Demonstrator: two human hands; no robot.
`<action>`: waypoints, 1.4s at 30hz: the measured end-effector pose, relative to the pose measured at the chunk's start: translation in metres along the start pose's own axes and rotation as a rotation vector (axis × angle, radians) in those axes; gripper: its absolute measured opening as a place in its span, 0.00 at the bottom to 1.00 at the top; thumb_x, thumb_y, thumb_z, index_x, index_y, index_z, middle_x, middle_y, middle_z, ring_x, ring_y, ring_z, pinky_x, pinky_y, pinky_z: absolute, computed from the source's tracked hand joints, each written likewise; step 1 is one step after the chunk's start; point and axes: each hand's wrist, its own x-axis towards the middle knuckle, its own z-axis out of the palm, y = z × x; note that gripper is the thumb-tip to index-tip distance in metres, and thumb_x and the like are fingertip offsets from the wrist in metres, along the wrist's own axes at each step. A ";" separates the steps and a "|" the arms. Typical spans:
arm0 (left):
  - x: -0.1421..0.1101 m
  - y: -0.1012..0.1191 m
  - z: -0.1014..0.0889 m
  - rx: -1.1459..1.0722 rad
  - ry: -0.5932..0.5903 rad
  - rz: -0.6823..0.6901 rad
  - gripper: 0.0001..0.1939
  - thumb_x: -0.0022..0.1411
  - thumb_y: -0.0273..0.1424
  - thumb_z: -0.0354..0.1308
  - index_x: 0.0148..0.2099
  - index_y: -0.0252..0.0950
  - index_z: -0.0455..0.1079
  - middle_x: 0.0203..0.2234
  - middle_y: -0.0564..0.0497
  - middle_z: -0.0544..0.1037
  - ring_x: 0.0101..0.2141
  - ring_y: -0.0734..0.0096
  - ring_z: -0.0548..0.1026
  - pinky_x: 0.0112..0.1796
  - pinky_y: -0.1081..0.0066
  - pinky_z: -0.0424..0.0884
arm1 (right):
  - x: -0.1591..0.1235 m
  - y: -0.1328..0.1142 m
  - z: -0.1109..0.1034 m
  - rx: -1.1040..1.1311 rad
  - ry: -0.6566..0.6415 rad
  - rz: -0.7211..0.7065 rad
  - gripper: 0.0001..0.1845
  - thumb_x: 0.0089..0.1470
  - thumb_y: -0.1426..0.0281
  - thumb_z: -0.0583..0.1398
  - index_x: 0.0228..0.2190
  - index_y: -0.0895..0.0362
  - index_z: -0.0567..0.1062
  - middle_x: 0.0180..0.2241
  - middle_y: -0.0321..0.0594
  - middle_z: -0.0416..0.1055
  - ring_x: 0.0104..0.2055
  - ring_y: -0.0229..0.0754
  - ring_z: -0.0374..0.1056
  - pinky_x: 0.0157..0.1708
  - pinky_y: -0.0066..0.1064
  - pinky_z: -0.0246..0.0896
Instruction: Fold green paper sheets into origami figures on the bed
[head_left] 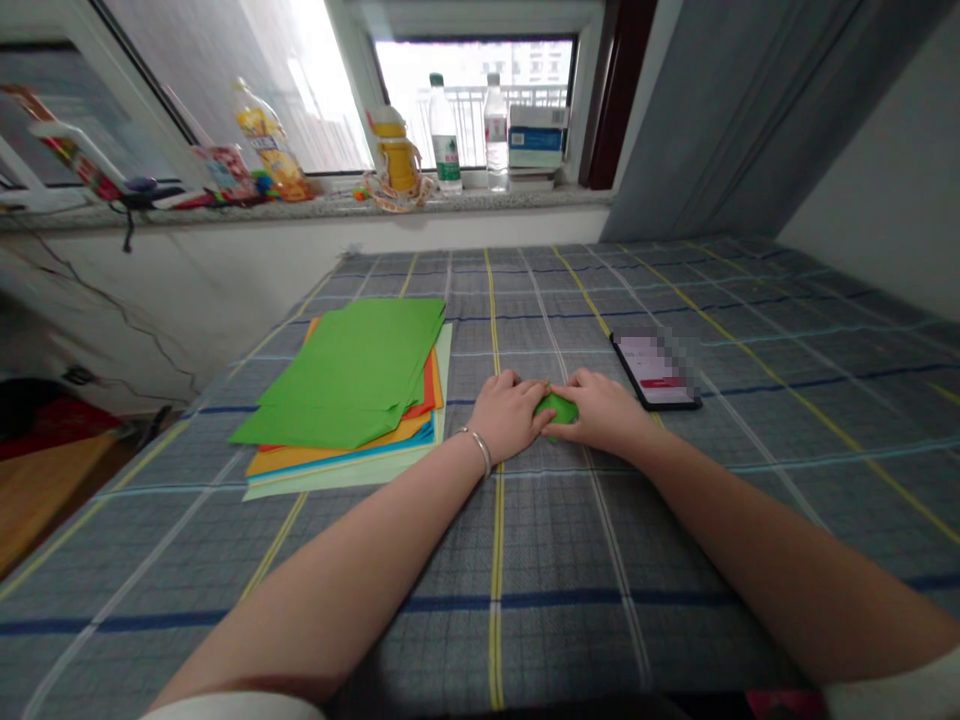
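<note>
Left hand (510,415), right hand (601,412) — fingers narrow, holding green paper piece (556,408) on plaid cloth (570,600) — keep pressure even.

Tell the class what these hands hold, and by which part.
The left hand and right hand hold a small folded green paper, fingers on its two opposite sides.

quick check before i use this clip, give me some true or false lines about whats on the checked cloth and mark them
The left hand wears a metal bangle at the wrist. True.
The right hand and the left hand both touch a folded green paper. True.
The phone lies left of the paper stack. False: the phone lies right of the hands.
The top sheets of the paper stack are orange. False: the top sheets are green.
</note>
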 end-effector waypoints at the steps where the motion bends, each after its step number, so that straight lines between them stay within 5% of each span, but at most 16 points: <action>1: 0.000 0.000 0.000 -0.002 0.001 0.006 0.21 0.67 0.43 0.48 0.55 0.38 0.68 0.48 0.50 0.77 0.43 0.58 0.66 0.43 0.59 0.60 | 0.001 0.000 -0.001 -0.002 -0.007 0.003 0.32 0.49 0.46 0.58 0.51 0.50 0.73 0.45 0.47 0.68 0.45 0.50 0.66 0.43 0.38 0.59; 8: 0.000 0.000 -0.005 0.029 0.002 0.028 0.18 0.67 0.41 0.48 0.51 0.39 0.72 0.50 0.52 0.76 0.41 0.60 0.68 0.41 0.59 0.59 | -0.004 -0.010 -0.011 -0.067 -0.020 0.088 0.31 0.48 0.43 0.57 0.43 0.52 0.78 0.43 0.46 0.70 0.44 0.50 0.67 0.40 0.36 0.60; 23: -0.004 -0.002 -0.024 0.089 -0.104 0.003 0.15 0.65 0.36 0.52 0.34 0.34 0.76 0.33 0.43 0.80 0.38 0.57 0.75 0.39 0.59 0.60 | -0.013 -0.021 -0.019 -0.192 0.028 0.159 0.32 0.44 0.40 0.59 0.28 0.57 0.79 0.34 0.51 0.74 0.38 0.52 0.70 0.30 0.36 0.62; 30: -0.012 0.000 -0.022 0.095 -0.091 -0.019 0.17 0.66 0.39 0.51 0.37 0.33 0.76 0.35 0.42 0.80 0.40 0.56 0.74 0.39 0.59 0.62 | -0.016 -0.009 -0.007 -0.084 0.093 0.170 0.29 0.52 0.44 0.53 0.31 0.57 0.75 0.34 0.48 0.72 0.37 0.49 0.70 0.29 0.35 0.60; 37: -0.013 -0.004 -0.012 0.007 0.030 -0.134 0.23 0.61 0.46 0.56 0.49 0.34 0.70 0.45 0.43 0.74 0.45 0.56 0.70 0.46 0.59 0.64 | -0.010 0.004 0.008 0.073 0.111 0.206 0.30 0.45 0.42 0.58 0.35 0.55 0.69 0.37 0.44 0.71 0.39 0.49 0.70 0.32 0.34 0.60; 42: -0.010 -0.012 -0.004 -0.094 0.007 -0.112 0.21 0.59 0.45 0.59 0.47 0.34 0.67 0.45 0.44 0.73 0.47 0.56 0.68 0.48 0.59 0.64 | -0.008 0.003 0.013 0.298 0.164 0.226 0.29 0.41 0.48 0.64 0.37 0.55 0.65 0.34 0.42 0.71 0.36 0.48 0.70 0.30 0.34 0.59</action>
